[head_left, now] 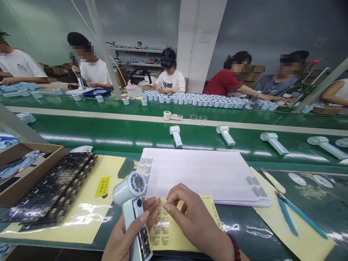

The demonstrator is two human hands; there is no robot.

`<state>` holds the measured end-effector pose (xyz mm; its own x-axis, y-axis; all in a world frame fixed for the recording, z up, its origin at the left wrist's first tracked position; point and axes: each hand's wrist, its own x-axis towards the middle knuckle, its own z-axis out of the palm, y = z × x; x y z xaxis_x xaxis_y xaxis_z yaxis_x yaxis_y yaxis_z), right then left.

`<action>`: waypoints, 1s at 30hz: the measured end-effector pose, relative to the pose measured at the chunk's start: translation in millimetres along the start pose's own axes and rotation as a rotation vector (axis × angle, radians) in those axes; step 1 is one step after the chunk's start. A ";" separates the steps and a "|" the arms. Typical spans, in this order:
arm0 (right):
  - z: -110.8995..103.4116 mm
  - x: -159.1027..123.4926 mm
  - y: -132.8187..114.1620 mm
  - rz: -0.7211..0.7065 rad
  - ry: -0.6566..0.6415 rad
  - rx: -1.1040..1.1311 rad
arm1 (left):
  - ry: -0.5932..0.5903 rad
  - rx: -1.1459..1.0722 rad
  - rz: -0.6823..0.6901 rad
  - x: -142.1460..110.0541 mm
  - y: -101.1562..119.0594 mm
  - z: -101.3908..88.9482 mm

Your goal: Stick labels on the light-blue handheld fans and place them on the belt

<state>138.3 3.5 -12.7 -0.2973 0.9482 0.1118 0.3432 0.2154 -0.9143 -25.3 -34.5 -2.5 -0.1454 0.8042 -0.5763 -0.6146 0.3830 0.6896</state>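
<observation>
My left hand [127,232] is wrapped around the handle of a light blue handheld fan [133,210]. The fan's round head points up and away, and a dark circuit board shows along its open handle side. To the right of it my right hand [190,217] has thumb and forefinger pinched together near my left fingertips; anything between them is too small to make out. Beneath both hands lies a yellow sheet of small printed labels [163,232]. A stack of white sheets with grey stickers [190,174] lies just beyond.
At the left are rows of circuit boards [54,185] and a cardboard box [35,181] of blue parts. Blue-handled pliers [288,214] and a white-handled knife [274,181] lie right. Several fans [176,137] lie on the green conveyor [130,132]. Co-workers sit across.
</observation>
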 end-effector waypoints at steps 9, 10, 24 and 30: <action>20.0 -5.5 27.7 -0.027 0.024 -0.356 | 0.020 0.116 0.037 13.5 -5.7 -2.2; 17.4 -5.7 26.7 -0.030 0.019 -0.327 | 0.023 0.109 0.031 13.7 -6.3 -2.2; -1.3 0.0 -30.9 -0.013 -0.099 0.301 | 0.026 0.063 0.016 9.7 7.5 13.2; 0.7 6.9 -41.7 -0.085 -0.136 0.133 | -0.046 -0.016 0.053 23.9 14.7 17.3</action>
<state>121.2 0.9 25.9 -0.4410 0.8856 0.1456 0.1935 0.2522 -0.9481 -24.4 -1.8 1.4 -0.1425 0.8432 -0.5184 -0.6191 0.3328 0.7113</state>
